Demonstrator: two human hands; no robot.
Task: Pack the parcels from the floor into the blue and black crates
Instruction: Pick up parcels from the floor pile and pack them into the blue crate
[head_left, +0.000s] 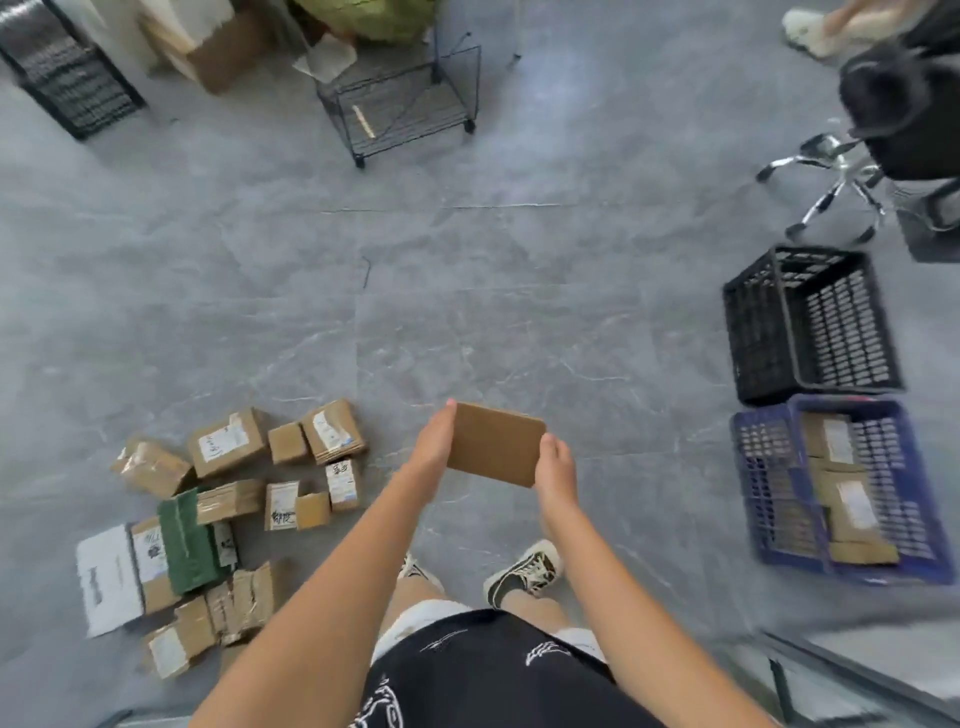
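Note:
I hold a flat brown cardboard parcel (493, 444) in front of me above the grey floor. My left hand (434, 439) grips its left edge and my right hand (558, 467) grips its right edge. Several more parcels (223, 441) lie in a loose pile on the floor at my lower left, among them a green one (187, 540) and a white one (106, 577). On the right stands the blue crate (748, 499) with several brown parcels inside. Just behind it the black crate (753, 332) looks empty.
A black wire cart (400, 98) on wheels stands at the back centre, with cardboard boxes (218, 52) behind it. A seated person on a swivel chair (836, 171) is at the far right. A table edge (852, 670) runs along the lower right.

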